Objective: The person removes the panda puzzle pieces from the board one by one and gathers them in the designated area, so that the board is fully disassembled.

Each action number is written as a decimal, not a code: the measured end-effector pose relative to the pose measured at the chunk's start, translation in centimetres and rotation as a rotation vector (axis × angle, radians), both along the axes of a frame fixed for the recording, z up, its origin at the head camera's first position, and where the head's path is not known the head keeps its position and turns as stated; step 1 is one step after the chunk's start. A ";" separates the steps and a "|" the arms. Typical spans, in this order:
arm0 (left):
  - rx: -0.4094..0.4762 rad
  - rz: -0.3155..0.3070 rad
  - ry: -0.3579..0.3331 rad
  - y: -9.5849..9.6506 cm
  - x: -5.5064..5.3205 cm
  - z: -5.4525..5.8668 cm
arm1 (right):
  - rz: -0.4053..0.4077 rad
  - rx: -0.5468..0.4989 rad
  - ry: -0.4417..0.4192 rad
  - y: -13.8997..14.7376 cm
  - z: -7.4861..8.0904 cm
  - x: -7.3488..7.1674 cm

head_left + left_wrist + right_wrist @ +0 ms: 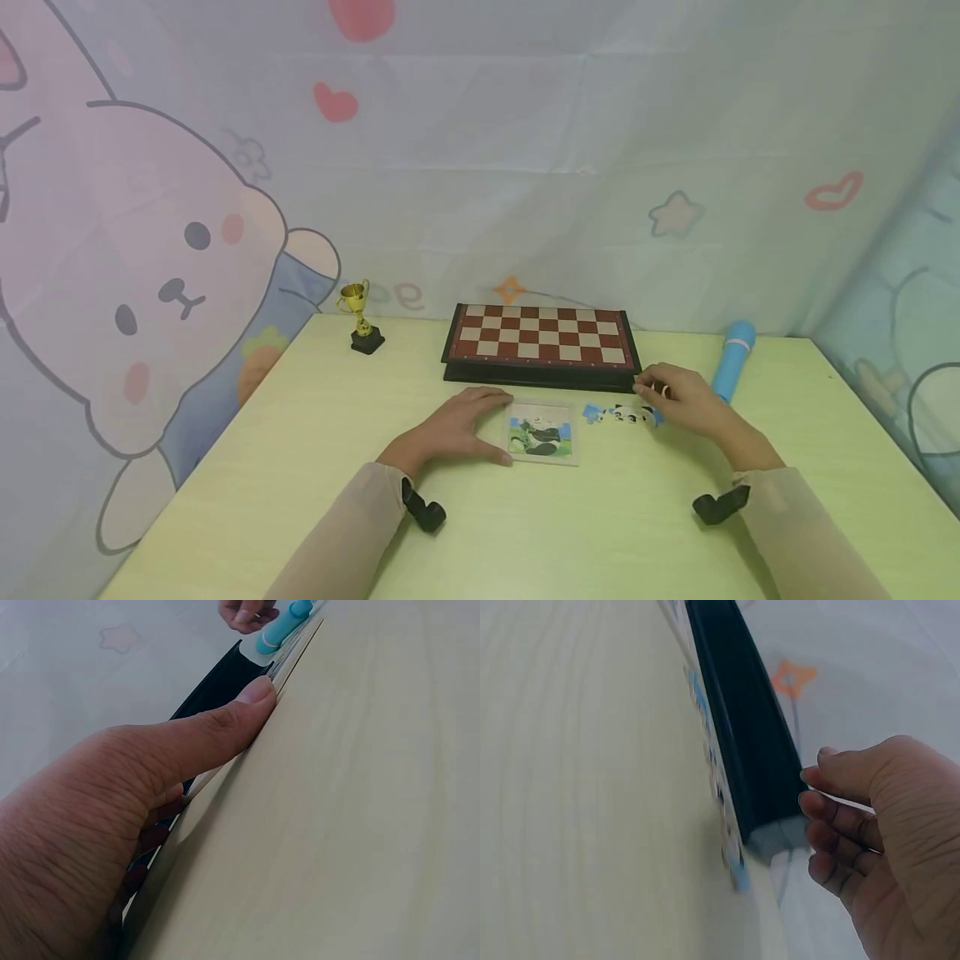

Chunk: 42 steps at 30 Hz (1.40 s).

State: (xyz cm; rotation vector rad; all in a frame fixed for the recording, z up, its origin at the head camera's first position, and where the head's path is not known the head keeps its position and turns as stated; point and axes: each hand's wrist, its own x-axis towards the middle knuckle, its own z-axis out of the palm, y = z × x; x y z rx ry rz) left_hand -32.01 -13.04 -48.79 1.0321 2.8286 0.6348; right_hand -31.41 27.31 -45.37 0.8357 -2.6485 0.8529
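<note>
A square jigsaw tray (576,433) lies on the table, partly filled with a panda picture in green, blue, black and white. At its left side rests my left hand (461,423), thumb near the lower corner and fingers near the upper one; the thumb (217,731) looks straight along the edge. Loose jigsaw pieces lie right of the tray: a blue one (594,413) and panda-face ones (626,413). Over the rightmost pieces hovers my right hand (678,402), its fingers loosely bent. In the right wrist view nothing shows between thumb and fingertips.
Behind the tray lies a folded chessboard box (542,373) with a red and white top. A small gold trophy cup (363,325) stands at the back left. Beyond my right hand lies a blue toy microphone (733,362). A printed cloth (480,183) hangs behind the table.
</note>
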 end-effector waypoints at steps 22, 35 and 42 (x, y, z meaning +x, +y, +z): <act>0.012 -0.022 0.015 0.1 0.0 0.2 | 0.246 0.084 -0.164 -14.8 -1.1 -0.2; 0.003 -0.010 0.011 0.0 0.1 0.2 | 0.188 0.045 -0.194 -16.5 -2.2 0.4; 0.014 0.003 -0.012 0.0 0.2 0.4 | 0.155 0.035 -0.211 -16.5 -2.5 0.3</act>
